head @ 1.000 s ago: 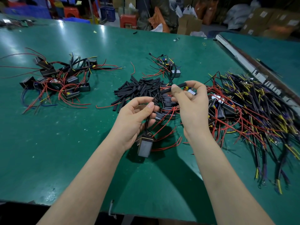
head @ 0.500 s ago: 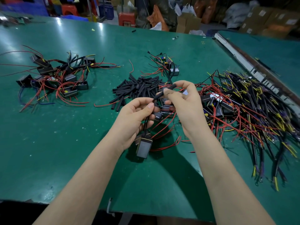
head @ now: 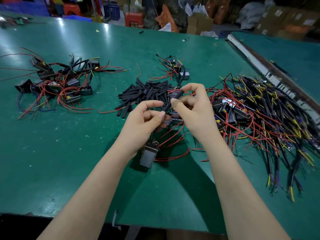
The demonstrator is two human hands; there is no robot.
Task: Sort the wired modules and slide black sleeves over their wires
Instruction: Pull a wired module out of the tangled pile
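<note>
- A black sleeve [head: 173, 101] is pinched by the right hand [head: 194, 108]; its long axis runs from near-left to far-right, and its lower mouth faces the left hand [head: 147, 118].
- The black wires are gripped in the curled fingers of the left hand, just near-left of that mouth; the module [head: 148, 156] hangs below, close to the green table [head: 52, 153].
- The sleeve is judged to be slid along this axis; the spare sleeves [head: 143, 94] lie just beyond.

A heap of sleeves [head: 147, 94] is spread on the tabletop [head: 86, 153] just behind the hands. A module cluster [head: 57, 84] is set well to their left, and a tangled wire pile [head: 263, 118] just to their right. A smaller module bunch [head: 178, 70] is placed behind the sleeves.
</note>
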